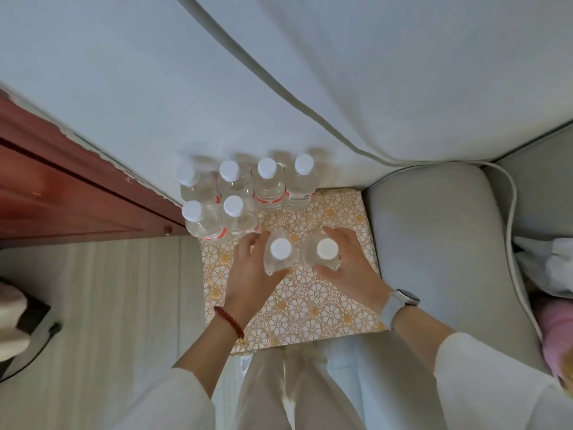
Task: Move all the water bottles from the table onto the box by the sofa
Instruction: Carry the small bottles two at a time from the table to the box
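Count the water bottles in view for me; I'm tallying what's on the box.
8 clear plastic white-capped bottles: four in the back row, two in front at left, one in the left hand, one in the right hand. None seems hidden.

Box (310, 305): white top, gold-orange flower lattice all over. Water bottles (269, 187) at its far edge and far left corner: clear, white caps, red-and-white labels. The two bottles under my fingers (335, 235): clear, white caps. My left wrist: dark red bead bracelet (229, 321). Right wrist: pale grey watch (400, 305). Sleeves cream. Sofa (434, 228) grey-green. Wall white, skirting (62, 169) reddish brown.
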Demonstrator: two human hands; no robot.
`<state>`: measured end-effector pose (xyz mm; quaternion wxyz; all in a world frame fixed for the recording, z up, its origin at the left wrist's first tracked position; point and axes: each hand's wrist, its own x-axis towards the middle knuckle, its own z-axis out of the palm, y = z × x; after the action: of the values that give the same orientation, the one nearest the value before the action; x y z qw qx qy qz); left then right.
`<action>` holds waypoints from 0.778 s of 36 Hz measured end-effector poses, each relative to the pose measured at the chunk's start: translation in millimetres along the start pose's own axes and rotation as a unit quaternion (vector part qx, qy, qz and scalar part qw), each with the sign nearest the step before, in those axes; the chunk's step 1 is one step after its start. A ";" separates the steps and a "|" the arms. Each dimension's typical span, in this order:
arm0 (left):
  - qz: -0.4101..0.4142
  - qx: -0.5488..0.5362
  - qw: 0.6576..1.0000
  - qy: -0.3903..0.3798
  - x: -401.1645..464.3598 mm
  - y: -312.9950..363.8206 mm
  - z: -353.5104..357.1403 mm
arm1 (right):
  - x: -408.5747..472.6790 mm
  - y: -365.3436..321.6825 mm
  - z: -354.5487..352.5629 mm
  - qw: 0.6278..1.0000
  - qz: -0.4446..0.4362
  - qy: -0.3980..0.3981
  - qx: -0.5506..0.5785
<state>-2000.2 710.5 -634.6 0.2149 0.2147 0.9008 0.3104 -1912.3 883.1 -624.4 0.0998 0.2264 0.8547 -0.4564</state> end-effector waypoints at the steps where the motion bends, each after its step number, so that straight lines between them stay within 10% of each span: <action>1: 0.007 0.013 1.000 0.012 -0.9 -0.4 -1.3 | -0.2 -1.1 -2.8 1.000 -0.001 0.002 0.006; 11: 0.090 0.118 0.986 0.077 4.9 5.7 -17.6 | 0.3 -9.7 -23.2 0.974 -0.105 0.042 -0.195; 28: 0.187 0.281 0.930 0.144 48.6 29.6 -32.3 | 42.4 -31.3 -27.2 0.970 -0.093 0.084 -0.206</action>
<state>-2049.1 741.8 -604.6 -0.0480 0.3840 0.9159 0.1070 -1963.4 903.0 -602.1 0.0292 0.1584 0.9530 -0.2568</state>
